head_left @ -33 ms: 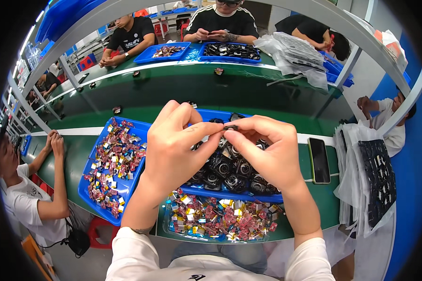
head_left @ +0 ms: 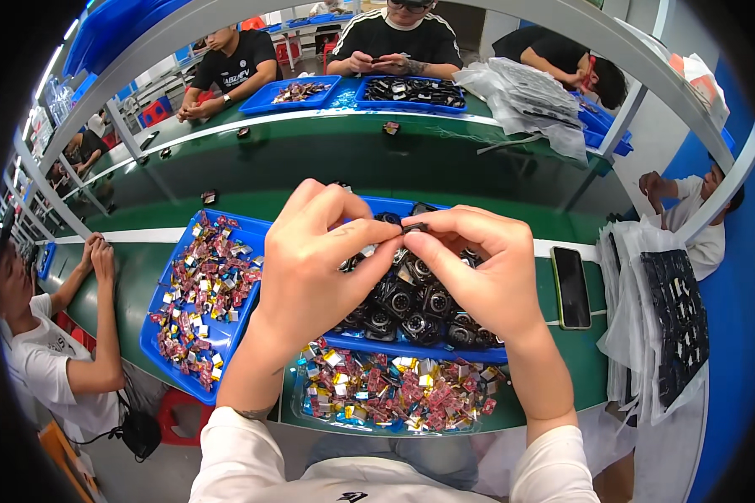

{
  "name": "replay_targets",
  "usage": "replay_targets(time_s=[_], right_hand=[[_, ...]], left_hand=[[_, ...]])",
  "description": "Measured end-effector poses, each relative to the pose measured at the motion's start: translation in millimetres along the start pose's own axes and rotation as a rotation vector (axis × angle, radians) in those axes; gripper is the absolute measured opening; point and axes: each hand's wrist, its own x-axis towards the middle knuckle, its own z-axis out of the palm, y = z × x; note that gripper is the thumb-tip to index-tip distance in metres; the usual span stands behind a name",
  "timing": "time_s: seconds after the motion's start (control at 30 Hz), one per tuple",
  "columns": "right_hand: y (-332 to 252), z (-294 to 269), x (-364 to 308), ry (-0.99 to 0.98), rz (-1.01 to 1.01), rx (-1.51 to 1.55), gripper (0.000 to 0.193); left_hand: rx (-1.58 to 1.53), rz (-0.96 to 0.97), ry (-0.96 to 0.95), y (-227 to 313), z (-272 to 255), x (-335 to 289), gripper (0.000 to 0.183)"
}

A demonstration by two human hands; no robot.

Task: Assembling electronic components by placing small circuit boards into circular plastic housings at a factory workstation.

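My left hand [head_left: 315, 260] and my right hand [head_left: 486, 272] meet above a blue tray [head_left: 411, 345]. Thumbs and forefingers of both hands pinch a small black part [head_left: 414, 227] between them. Most of that part is covered by my fingertips, so its exact kind is unclear. Below the hands, the tray holds many black housings [head_left: 419, 325] with round openings, partly hidden by my fingers. Nearer to me lies a clear tray heaped with small red circuit boards [head_left: 394, 390] with white, yellow and blue pieces. On the left, another blue tray [head_left: 220, 334] holds similar boards.
A phone [head_left: 570, 287] lies on the green bench to the right, beside stacked sheets of black parts [head_left: 678, 306] in translucent wrapping. A dark green belt [head_left: 377, 163] runs across, with a few loose pieces on it. Co-workers sit opposite and at both sides. Grey frame posts [head_left: 621, 121] rise around.
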Motion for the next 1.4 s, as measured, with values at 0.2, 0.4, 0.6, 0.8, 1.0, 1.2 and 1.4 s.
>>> replay_targets(time_s=[0.2, 0.4, 0.6, 0.8, 1.0, 1.2, 1.4], right_hand=[[-2, -6, 1, -0.032, 0.056, 0.196, 0.010], [-4, -7, 1, -0.066, 0.150, 0.389, 0.012], [2, -6, 3, -0.087, 0.186, 0.411, 0.014], [1, -6, 4, -0.102, 0.203, 0.432, 0.014], [2, -2, 3, -0.127, 0.206, 0.500, 0.012], [24, 5, 14, 0.040, -0.046, -0.198, 0.007], [38, 3, 12, -0.331, 0.088, -0.726, 0.015]], left_hand=[[-0.981, -0.577, -0.141, -4, -2, -5, 0.006], [-1.179, -0.762, -0.218, -12, -2, -7, 0.007], [-1.155, -0.755, -0.316, -18, -1, -7, 0.007], [-1.201, -0.779, -0.221, -17, 1, -6, 0.010], [-1.436, -0.820, -0.272, -24, 8, -8, 0.012], [-0.978, -0.379, -0.120, -11, -1, -8, 0.007], [-0.378, 0.079, -0.088, 39, -31, -30, 0.013]])
